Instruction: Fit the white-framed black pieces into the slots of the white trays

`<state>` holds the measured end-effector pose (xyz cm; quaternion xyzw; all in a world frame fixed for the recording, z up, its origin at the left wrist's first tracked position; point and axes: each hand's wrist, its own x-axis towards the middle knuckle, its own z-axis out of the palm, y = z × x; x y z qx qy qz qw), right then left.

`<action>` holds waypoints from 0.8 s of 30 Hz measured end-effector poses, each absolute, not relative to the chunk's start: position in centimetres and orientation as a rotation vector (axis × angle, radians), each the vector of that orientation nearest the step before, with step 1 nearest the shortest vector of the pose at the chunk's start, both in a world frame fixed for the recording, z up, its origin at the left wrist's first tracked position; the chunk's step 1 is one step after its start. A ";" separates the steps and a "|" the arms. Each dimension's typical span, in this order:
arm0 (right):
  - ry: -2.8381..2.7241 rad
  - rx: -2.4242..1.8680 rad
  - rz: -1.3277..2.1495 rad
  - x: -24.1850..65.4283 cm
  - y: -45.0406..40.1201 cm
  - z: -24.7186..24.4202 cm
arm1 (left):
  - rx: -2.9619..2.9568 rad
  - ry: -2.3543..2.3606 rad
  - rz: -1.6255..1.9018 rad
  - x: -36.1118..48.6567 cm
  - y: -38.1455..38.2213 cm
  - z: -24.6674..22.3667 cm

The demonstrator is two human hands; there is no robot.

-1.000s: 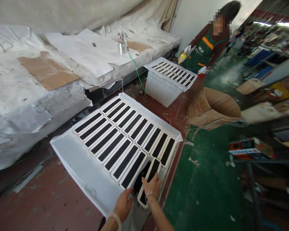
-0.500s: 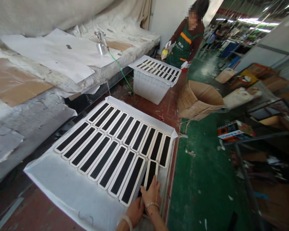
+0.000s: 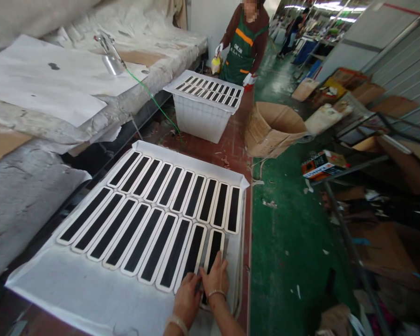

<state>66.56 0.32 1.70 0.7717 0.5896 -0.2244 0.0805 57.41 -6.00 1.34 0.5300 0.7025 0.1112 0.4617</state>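
Flat rounded-end panels with black centres and pale borders (image 3: 150, 247) lie side by side in two rows on a white-covered board (image 3: 70, 289). My right hand (image 3: 215, 278) grips the panel (image 3: 215, 242) at the near row's right end, thumb on its left side and fingers over its right. Left of it, my left hand (image 3: 187, 298) is closed, fingers bent at the lower end of the neighbouring panel (image 3: 195, 247). What its fingertips hold, if anything, is hidden. A narrow gap separates these two panels. Both wrists wear bands.
A co-worker in a green apron (image 3: 241, 51) holds a yellow-topped bottle (image 3: 216, 64) behind a white tub (image 3: 199, 116) with similar panels on top. A spray gun (image 3: 112, 60) with a green hose rests on the covered bench (image 3: 73, 105). A cardboard box (image 3: 269, 135) stands ahead right.
The end panel in my right hand has shifted into line with the near row. My left hand has moved to the neighbouring panel's lower end. The camera view has turned slightly right.
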 end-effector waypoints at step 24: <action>1.903 2.226 -0.662 67.8 -0.4 0.6 | 1.516 1.680 0.173 56.7 -6.1 0.9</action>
